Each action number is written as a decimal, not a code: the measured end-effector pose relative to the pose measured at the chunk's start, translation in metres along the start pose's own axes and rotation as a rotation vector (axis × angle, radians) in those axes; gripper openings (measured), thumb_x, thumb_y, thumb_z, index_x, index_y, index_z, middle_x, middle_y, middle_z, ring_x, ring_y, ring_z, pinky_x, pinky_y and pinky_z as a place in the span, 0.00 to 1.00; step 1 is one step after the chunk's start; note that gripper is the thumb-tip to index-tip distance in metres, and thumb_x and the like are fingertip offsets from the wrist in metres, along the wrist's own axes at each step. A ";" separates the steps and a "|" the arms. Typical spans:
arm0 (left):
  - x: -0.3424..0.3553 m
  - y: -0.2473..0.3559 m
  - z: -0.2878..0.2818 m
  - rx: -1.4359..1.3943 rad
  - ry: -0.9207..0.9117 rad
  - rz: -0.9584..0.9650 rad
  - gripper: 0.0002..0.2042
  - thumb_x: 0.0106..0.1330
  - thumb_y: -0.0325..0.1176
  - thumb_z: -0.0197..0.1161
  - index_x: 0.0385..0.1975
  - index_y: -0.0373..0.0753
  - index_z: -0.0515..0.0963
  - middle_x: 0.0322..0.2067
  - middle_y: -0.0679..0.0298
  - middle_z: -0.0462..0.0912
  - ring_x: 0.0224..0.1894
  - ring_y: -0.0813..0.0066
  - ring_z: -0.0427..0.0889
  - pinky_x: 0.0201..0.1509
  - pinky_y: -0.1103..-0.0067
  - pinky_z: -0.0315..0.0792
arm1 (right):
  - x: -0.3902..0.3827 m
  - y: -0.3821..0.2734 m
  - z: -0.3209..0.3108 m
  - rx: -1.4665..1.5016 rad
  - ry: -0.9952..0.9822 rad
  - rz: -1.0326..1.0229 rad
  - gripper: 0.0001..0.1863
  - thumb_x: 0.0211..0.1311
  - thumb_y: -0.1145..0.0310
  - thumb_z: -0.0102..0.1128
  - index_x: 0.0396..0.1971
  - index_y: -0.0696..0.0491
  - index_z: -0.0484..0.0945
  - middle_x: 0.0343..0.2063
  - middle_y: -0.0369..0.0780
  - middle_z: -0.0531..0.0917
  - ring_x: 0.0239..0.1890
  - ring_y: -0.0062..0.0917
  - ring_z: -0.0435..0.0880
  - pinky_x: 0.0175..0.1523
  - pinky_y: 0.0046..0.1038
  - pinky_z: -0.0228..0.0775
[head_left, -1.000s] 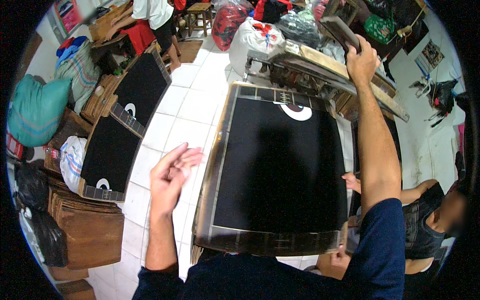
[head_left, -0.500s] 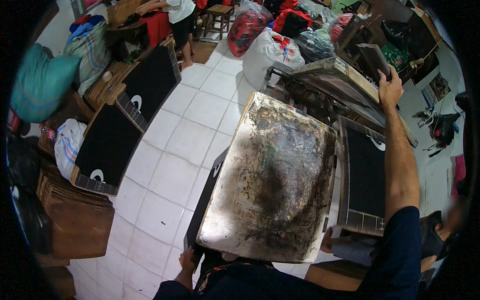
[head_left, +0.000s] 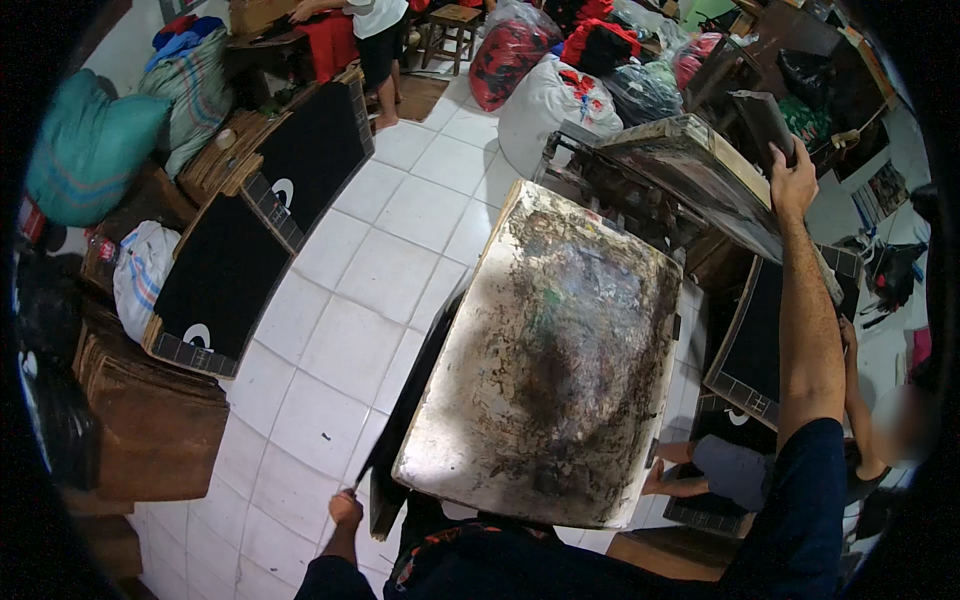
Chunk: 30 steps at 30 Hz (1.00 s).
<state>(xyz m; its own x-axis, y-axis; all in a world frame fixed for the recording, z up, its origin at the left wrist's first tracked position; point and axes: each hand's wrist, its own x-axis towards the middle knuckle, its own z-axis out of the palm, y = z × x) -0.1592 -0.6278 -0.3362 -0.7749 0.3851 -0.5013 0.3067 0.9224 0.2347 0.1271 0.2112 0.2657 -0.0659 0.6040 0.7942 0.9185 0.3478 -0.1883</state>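
Note:
A worn, paint-stained flat platen (head_left: pixel 550 360) lies in front of me. At its left side my left hand (head_left: pixel 345 510) closes on the lower corner of a black panel (head_left: pixel 405 420), seen almost edge-on and partly hidden by the platen. My right hand (head_left: pixel 795 180), arm raised, is wrapped around a dark flat bar (head_left: pixel 765 122) at the near end of a tilted, raised frame (head_left: pixel 690 160). Beyond the platen stands dark metal machinery (head_left: pixel 590 165). On the right, a co-worker (head_left: pixel 850 430) has a hand on a black board with a grid edge (head_left: pixel 780 340).
Black boards with white marks (head_left: pixel 215 280) lean along brown stacked boards (head_left: pixel 155 440) on the left. White floor tiles (head_left: pixel 350 330) run between them and the platen. Full bags (head_left: pixel 560 110) and a wooden stool (head_left: pixel 452 35) stand at the back, near another person (head_left: pixel 380 50).
My left hand has moved left, drawing the black panel's lower corner away from the platen. The co-worker's board has shifted right. My right hand keeps its grip on the bar.

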 end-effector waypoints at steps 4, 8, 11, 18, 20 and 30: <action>0.016 0.040 -0.086 -0.264 0.435 0.433 0.11 0.66 0.37 0.67 0.33 0.35 0.87 0.21 0.48 0.84 0.22 0.54 0.85 0.32 0.64 0.78 | 0.001 -0.010 -0.004 -0.004 0.006 0.053 0.25 0.68 0.50 0.62 0.64 0.36 0.77 0.49 0.45 0.83 0.44 0.34 0.86 0.62 0.40 0.69; 0.035 0.119 -0.175 -0.812 0.279 0.314 0.07 0.64 0.24 0.67 0.40 0.29 0.86 0.30 0.59 0.89 0.32 0.80 0.81 0.38 0.76 0.76 | 0.000 -0.014 -0.006 0.086 0.024 0.017 0.24 0.68 0.52 0.63 0.63 0.36 0.78 0.46 0.44 0.86 0.47 0.37 0.85 0.60 0.41 0.69; 0.036 0.205 -0.235 -0.699 0.590 0.475 0.06 0.66 0.25 0.68 0.37 0.27 0.85 0.28 0.54 0.86 0.31 0.71 0.81 0.37 0.73 0.74 | -0.004 -0.013 -0.005 0.017 0.103 -0.051 0.24 0.67 0.52 0.63 0.62 0.37 0.78 0.44 0.43 0.86 0.49 0.40 0.84 0.60 0.41 0.69; -0.063 0.340 -0.376 -0.650 0.881 0.699 0.06 0.63 0.22 0.70 0.38 0.30 0.85 0.26 0.57 0.80 0.28 0.68 0.77 0.33 0.76 0.71 | -0.001 -0.015 -0.006 0.032 0.057 -0.060 0.22 0.67 0.54 0.62 0.60 0.38 0.79 0.50 0.38 0.86 0.55 0.40 0.81 0.60 0.46 0.67; -0.115 0.354 -0.388 -0.525 0.998 0.858 0.06 0.62 0.19 0.67 0.37 0.31 0.86 0.27 0.57 0.82 0.29 0.69 0.79 0.33 0.76 0.72 | 0.002 -0.017 -0.007 0.047 0.027 -0.043 0.22 0.68 0.54 0.62 0.61 0.38 0.78 0.51 0.37 0.85 0.56 0.39 0.80 0.61 0.46 0.66; -0.295 0.432 -0.205 -0.246 0.293 1.581 0.16 0.64 0.30 0.64 0.50 0.31 0.82 0.51 0.52 0.81 0.49 0.66 0.78 0.52 0.71 0.70 | 0.008 -0.019 -0.003 0.146 0.011 -0.087 0.25 0.66 0.56 0.63 0.62 0.44 0.79 0.53 0.45 0.85 0.57 0.44 0.79 0.63 0.47 0.65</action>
<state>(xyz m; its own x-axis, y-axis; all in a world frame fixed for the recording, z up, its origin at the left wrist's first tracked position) 0.0883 -0.3486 0.0838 0.1285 0.8472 0.5155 0.7863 -0.4038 0.4676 0.1104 0.2073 0.2776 -0.1378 0.5590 0.8176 0.8428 0.4998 -0.1996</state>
